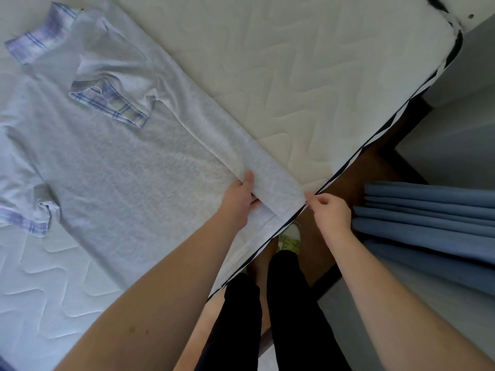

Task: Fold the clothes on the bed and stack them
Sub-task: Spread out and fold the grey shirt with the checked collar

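A light grey T-shirt (112, 156) with blue plaid collar and sleeve cuffs lies spread on the white quilted mattress (294, 62). Its right side is folded inward as a long strip, with one plaid sleeve (109, 103) lying on the chest. My left hand (239, 199) grips the inner edge of that folded strip near the hem, thumb on top and fingers beneath. My right hand (329, 210) pinches the hem's outer corner at the edge of the bed.
The mattress edge (375, 135) runs diagonally from upper right to lower middle, with dark wooden floor beyond it. Blue curtain folds (428, 218) hang at the right. My legs in black trousers (281, 317) and a shoe stand beside the bed.
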`<state>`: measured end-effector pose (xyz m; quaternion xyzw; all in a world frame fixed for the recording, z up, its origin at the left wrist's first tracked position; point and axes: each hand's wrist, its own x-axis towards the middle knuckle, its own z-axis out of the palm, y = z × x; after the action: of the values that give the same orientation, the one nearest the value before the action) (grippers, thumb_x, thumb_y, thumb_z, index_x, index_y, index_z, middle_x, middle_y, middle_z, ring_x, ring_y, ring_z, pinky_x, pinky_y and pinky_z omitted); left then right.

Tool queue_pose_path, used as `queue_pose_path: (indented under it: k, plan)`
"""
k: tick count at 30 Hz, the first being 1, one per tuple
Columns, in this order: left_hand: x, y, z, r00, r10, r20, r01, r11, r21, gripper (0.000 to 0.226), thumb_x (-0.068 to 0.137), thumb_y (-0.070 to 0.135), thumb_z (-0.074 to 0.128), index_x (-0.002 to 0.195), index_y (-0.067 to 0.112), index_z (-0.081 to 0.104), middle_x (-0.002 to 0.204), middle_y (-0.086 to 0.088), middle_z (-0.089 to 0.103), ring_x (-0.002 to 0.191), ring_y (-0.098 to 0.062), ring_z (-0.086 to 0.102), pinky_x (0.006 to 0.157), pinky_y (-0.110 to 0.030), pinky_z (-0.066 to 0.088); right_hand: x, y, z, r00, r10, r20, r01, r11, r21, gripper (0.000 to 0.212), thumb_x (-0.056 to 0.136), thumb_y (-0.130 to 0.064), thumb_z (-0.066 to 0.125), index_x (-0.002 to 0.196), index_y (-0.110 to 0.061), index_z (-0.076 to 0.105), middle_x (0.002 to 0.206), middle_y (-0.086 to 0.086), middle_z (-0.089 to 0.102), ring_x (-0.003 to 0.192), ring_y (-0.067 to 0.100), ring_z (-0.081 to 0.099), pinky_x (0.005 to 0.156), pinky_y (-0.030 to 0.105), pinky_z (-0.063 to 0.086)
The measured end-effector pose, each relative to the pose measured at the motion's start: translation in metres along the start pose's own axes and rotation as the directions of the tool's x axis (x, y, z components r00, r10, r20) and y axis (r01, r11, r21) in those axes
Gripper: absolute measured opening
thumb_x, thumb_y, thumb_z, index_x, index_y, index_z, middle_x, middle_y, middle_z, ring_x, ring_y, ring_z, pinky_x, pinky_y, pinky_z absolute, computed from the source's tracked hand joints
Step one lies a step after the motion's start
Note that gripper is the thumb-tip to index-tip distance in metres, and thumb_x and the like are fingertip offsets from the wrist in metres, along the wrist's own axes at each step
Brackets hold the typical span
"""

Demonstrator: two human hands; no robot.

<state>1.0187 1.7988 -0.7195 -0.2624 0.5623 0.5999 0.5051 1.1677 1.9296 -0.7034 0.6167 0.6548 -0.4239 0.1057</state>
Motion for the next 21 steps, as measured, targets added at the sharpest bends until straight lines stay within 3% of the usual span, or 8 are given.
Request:
queue_pose_path:
  k: [3,5,9,11,13,15,18,21]
  plan:
    - [-0.008,-0.005,0.007,0.999,0.0,0.05,-0.002,0.999,0.045,0.03,0.089,0.027,0.07,0.115,0.016,0.059,0.103,-0.001,0.075,0.091,-0.017,0.073,0.072,-0.031,0.059,0.005,-0.007,0.001,0.978,-0.19,-0.091,0.189,0.982,-0.012,0.022,0.09,-0.049,0.061,0.089,-0.027,0.06,0.085,-0.011,0.06,0.085,0.015,0.06,0.065,0.026,0.041]
    - [-0.013,-0.016,0.012,0.999,-0.034,0.043,0.026,0.985,0.172,0.032,0.085,0.013,0.074,0.114,0.01,0.06,0.11,-0.009,0.072,0.09,-0.02,0.073,0.071,-0.029,0.059,0.012,-0.017,0.007,0.942,-0.334,-0.031,0.333,0.942,-0.036,0.026,0.089,-0.045,0.065,0.105,-0.024,0.061,0.101,-0.006,0.059,0.096,0.013,0.058,0.079,0.027,0.047]
    - [-0.019,-0.03,0.01,0.997,-0.06,-0.057,0.078,0.913,0.4,0.01,0.087,0.017,0.073,0.093,0.013,0.065,0.082,-0.003,0.074,0.066,-0.011,0.07,0.057,-0.024,0.056,0.033,-0.05,0.014,0.89,-0.428,0.159,0.455,0.862,-0.223,0.025,0.087,-0.042,0.067,0.104,-0.025,0.063,0.099,-0.005,0.058,0.098,0.019,0.058,0.089,0.04,0.05]
    - [-0.018,-0.026,0.005,0.998,-0.008,-0.07,0.05,0.782,0.622,0.02,0.089,0.03,0.07,0.078,0.014,0.064,0.063,0.001,0.071,0.055,-0.009,0.066,0.052,-0.024,0.052,0.039,-0.062,0.012,0.895,-0.399,0.197,0.445,0.819,-0.362,0.017,0.085,-0.042,0.069,0.089,-0.029,0.06,0.089,-0.006,0.059,0.089,0.021,0.06,0.081,0.039,0.05]
    - [-0.019,-0.018,-0.001,0.993,0.09,-0.071,0.01,0.553,0.833,0.036,0.088,0.044,0.066,0.065,0.017,0.062,0.051,0.005,0.067,0.043,-0.004,0.059,0.047,-0.019,0.045,0.043,-0.071,0.009,0.905,-0.362,0.224,0.426,0.789,-0.443,0.02,0.082,-0.041,0.072,0.082,-0.028,0.056,0.086,-0.005,0.062,0.086,0.022,0.061,0.079,0.038,0.05]
    - [-0.02,-0.005,-0.01,0.976,0.201,-0.085,-0.02,0.47,0.882,0.041,0.086,0.051,0.064,0.06,0.019,0.059,0.046,0.009,0.062,0.037,0.0,0.053,0.047,-0.019,0.04,0.045,-0.086,0.007,0.887,-0.382,0.257,0.46,0.76,-0.459,0.022,0.08,-0.035,0.074,0.084,-0.026,0.054,0.087,-0.002,0.061,0.087,0.024,0.06,0.077,0.036,0.047]
    - [-0.021,0.021,-0.027,0.92,0.359,-0.155,-0.086,0.573,0.815,0.035,0.089,0.046,0.061,0.069,0.018,0.058,0.053,0.007,0.064,0.044,0.0,0.057,0.05,-0.021,0.041,0.041,-0.123,0.014,0.771,-0.55,0.322,0.637,0.679,-0.365,0.022,0.08,-0.025,0.073,0.094,-0.021,0.056,0.084,-0.001,0.052,0.086,0.026,0.056,0.072,0.035,0.041]
    - [-0.019,0.056,-0.046,0.852,0.452,-0.263,-0.128,0.667,0.734,0.024,0.094,0.037,0.056,0.078,0.02,0.058,0.067,0.005,0.067,0.049,0.001,0.058,0.053,-0.021,0.042,0.031,-0.164,0.03,0.665,-0.673,0.322,0.746,0.583,-0.322,0.025,0.089,-0.025,0.064,0.112,-0.015,0.06,0.095,0.003,0.06,0.093,0.026,0.057,0.083,0.038,0.045]
